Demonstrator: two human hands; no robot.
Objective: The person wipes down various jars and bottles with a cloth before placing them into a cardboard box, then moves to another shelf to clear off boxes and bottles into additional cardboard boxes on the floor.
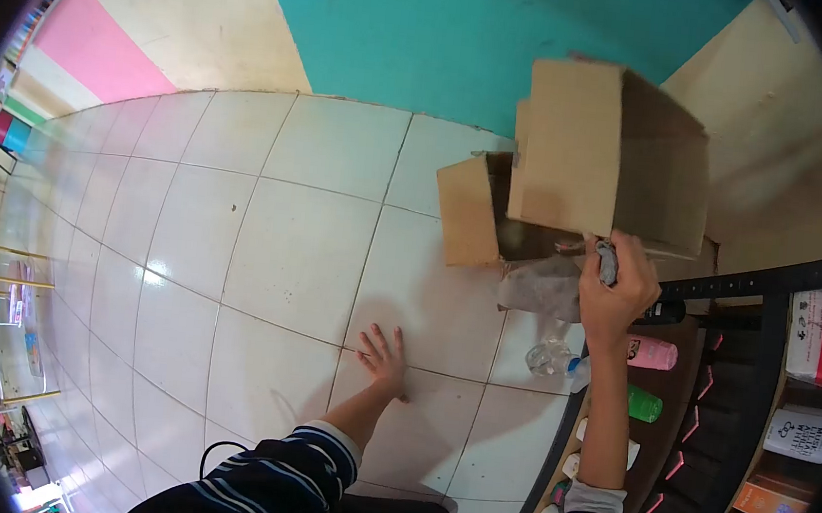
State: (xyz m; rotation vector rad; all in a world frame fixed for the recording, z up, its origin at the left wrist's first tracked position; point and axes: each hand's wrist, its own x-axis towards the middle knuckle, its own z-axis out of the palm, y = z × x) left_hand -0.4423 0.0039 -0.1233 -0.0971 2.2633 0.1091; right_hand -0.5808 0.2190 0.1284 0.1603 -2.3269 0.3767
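My right hand (615,289) is closed at the lower edge of an open cardboard box (569,148), which is tilted up off the floor. A crumpled grey piece (607,262) also shows between its fingers. Behind and below this box sits a second open cardboard box (462,212). A clear plastic bag (543,290) hangs or lies just left of my right hand. My left hand (382,357) is open with fingers spread, low over the white tiles and holding nothing.
A clear plastic bottle (549,359) lies on the tiled floor (285,245). On the right a dark shelf (755,287) holds a pink bottle (654,353), a green bottle (644,404) and several small packages. A teal wall (420,42) rises behind the boxes.
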